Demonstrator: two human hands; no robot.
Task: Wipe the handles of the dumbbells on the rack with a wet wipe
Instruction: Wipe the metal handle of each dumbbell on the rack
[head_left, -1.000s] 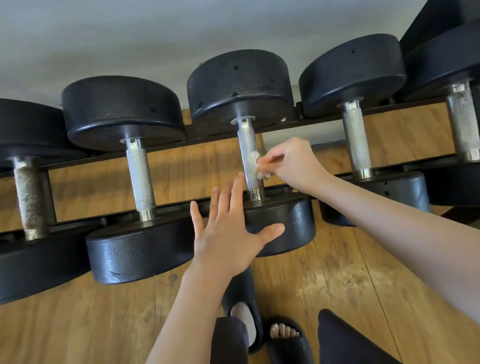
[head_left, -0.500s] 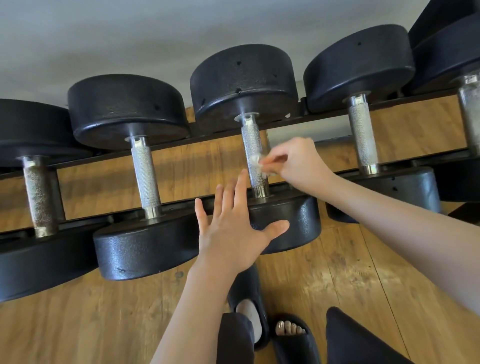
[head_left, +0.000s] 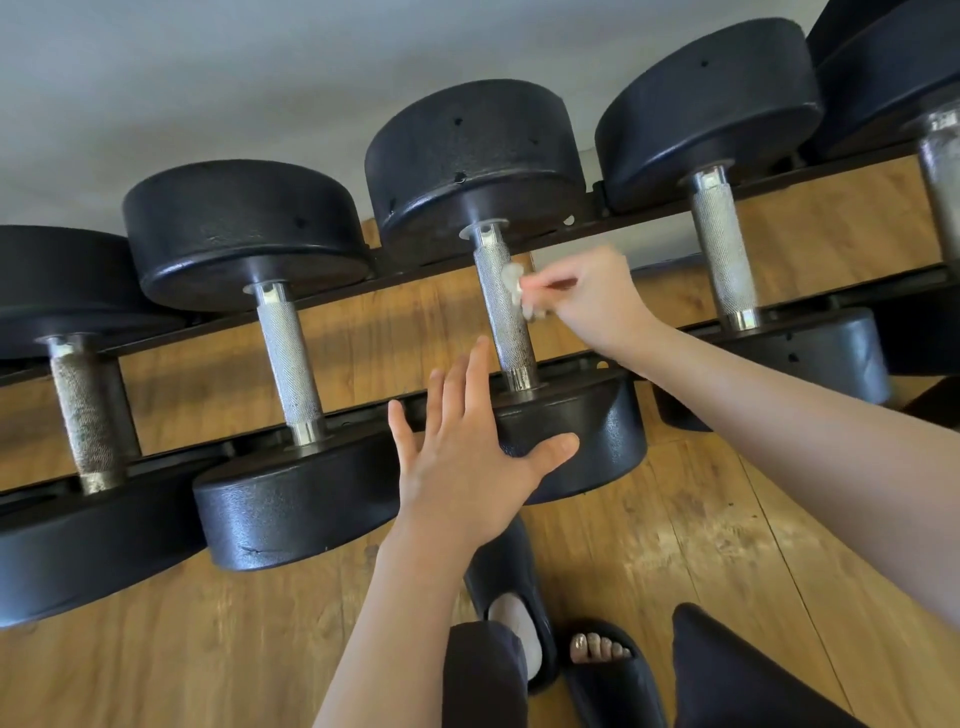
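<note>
Now the right hand (head_left: 592, 306) pinches a wipe (head_left: 515, 283), seemingly touching the handle (head_left: 504, 312); at 7 o'clock, the left hand (head_left: 467, 467) rests flat, fingers straight, on the dumbbell (head_left: 587, 431).

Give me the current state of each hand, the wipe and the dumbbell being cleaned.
Right hand: pinches the wet wipe.
Wet wipe: crumpled, pressed against the upper part of the handle.
Left hand: fingers straight, resting on the near weight head.
Middle dumbbell: lying on the rack.
</note>
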